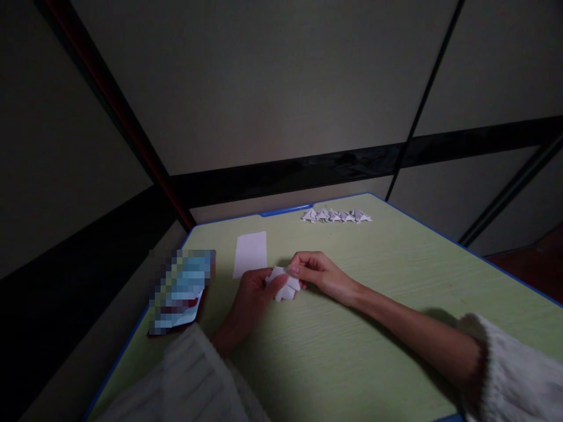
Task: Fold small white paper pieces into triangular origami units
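Note:
Between my two hands is a small piece of folded white paper (287, 289), held just above the table. My left hand (252, 296) pinches its left side, thumb on top. At the paper's upper right edge, my right hand (317, 271) pinches it between thumb and fingers. Parts of the folds are hidden under my fingertips. A flat sheet of white paper (250, 253) lies just beyond my left hand. Toward the back edge stands a row of several folded white paper figures (336, 216), set close side by side.
The light green table (396, 258) has a blue rim. A phone or tablet (185, 293), its screen blurred out, lies at the left edge. A blue strip (285, 210) runs along the back edge. Behind rises a panelled wall or cabinet (281, 88) with a dark band.

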{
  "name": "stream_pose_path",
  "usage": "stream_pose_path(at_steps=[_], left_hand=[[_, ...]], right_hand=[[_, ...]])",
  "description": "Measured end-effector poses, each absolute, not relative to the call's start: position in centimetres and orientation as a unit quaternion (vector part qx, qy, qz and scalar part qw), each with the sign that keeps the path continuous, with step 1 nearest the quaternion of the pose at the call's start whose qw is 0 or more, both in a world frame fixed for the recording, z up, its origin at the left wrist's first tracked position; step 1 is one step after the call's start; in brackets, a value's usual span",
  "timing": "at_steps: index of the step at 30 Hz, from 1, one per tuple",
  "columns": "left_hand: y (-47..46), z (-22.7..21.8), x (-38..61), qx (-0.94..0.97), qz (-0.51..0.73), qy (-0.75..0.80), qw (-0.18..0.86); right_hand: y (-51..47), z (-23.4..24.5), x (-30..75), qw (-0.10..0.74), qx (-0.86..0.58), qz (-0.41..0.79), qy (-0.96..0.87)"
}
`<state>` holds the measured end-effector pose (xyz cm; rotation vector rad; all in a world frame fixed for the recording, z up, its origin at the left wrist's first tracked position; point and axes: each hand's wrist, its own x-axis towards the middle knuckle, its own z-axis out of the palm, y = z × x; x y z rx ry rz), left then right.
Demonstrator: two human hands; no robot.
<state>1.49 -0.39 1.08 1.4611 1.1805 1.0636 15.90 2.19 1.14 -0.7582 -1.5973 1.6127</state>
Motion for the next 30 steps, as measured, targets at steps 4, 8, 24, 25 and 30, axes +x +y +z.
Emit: stream_pose_path(at_steps=[4,8,24,25,30], left_hand=[[-0.24,1.17,1.42,0.57,0.465,0.508,0.447],[-0.43,1.49,1.63,0.539,0.471,0.506,0.482],[-0.45,1.51,1.64,0.523,0.464,0.523,0.487],[-0.44,1.54,1.64,0.524,0.463,0.526,0.484],[-0.41,1.64,1.7,0.53,0.45,0.53,0.485]], right_hand=[[2.32,1.09,15.97,0.361,-0.308,0.627,-0.617],[2.35,0.84,15.95,0.371,-0.317,0.618,-0.616],[2.87,0.46,16.15,0.415,-0.334,0.599,-0.598],[2.85,0.46,16.14,0.413,-0.333,0.6,-0.599],[2.63,0.76,16.1,0.4,-0.329,0.601,-0.608]])
